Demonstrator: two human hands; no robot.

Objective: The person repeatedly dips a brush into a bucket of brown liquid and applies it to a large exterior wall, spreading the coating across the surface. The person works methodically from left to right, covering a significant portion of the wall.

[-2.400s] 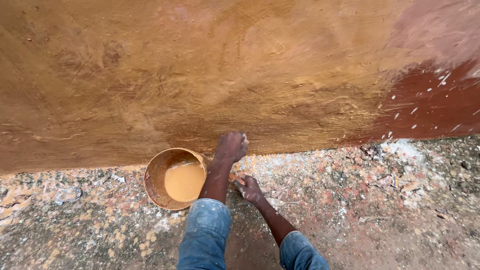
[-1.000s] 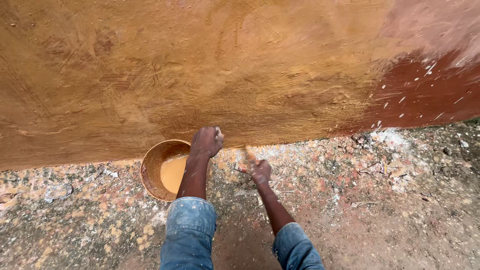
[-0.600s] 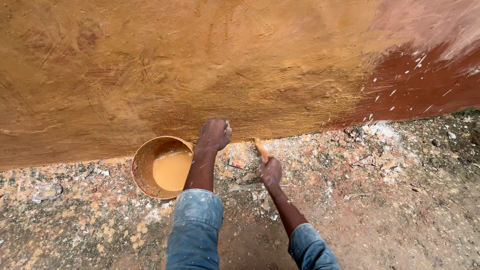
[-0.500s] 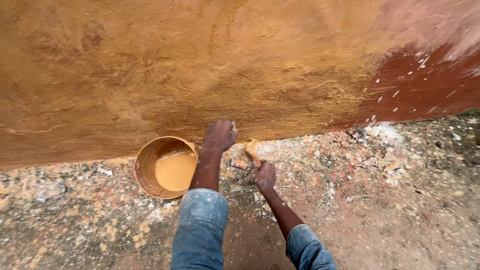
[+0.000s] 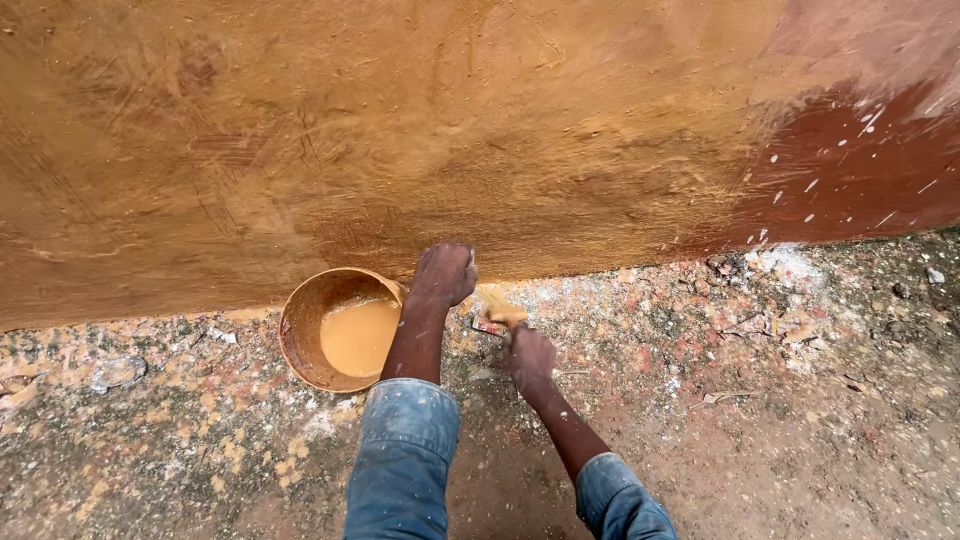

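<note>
Head view looks down on my two arms in blue denim sleeves, reaching toward the foot of a wall [image 5: 480, 130] coated in wet ochre paint. My left hand [image 5: 442, 275] is curled into a loose fist with its knuckles against the bottom edge of the wall; I cannot tell whether it has anything inside it. Just to the left of that hand, close against the forearm, stands a round bucket [image 5: 300, 345] smeared inside and out, with a pool of the same ochre paint [image 5: 357, 335] in its bottom. My right hand [image 5: 531, 355] is wrapped tight around the handle of a paintbrush [image 5: 497, 308], whose paint-loaded bristles point up and away from the hand, near the base of the wall and just right of the left fist. Far to the right of the right hand, the wall shows an uncoated dark red patch [image 5: 850, 170] flecked with white. Under and around both hands lies rough ground [image 5: 780, 400], speckled with white and ochre drips, with small scraps of debris scattered well apart from the hands
</note>
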